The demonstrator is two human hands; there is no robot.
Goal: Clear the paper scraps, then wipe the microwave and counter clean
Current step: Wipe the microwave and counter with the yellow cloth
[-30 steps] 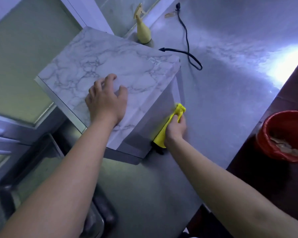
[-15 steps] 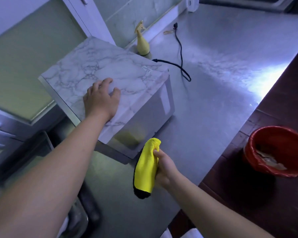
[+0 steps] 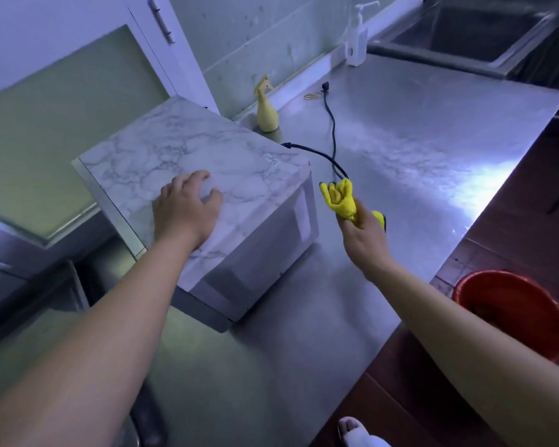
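The microwave (image 3: 239,175), wrapped in white marble-pattern film, stands on the steel counter (image 3: 417,150). My left hand (image 3: 184,211) rests flat on its top near the front edge, fingers spread. My right hand (image 3: 365,237) grips a bunched yellow cloth (image 3: 339,198) in the air just right of the microwave's side, above the counter and apart from both. A red bucket (image 3: 513,314) on the floor at the right holds paper scraps.
A yellow spray bottle (image 3: 267,108) stands behind the microwave by the wall. The black power cord (image 3: 333,137) trails across the counter. A clear pump bottle (image 3: 357,37) and a sink (image 3: 475,27) lie at the far end. Cabinet doors (image 3: 62,101) hang at the left.
My right hand left the microwave's side, dropped low with the cloth, then rose to hold it bunched beside the microwave. My left hand stayed on top. The view tilted up.
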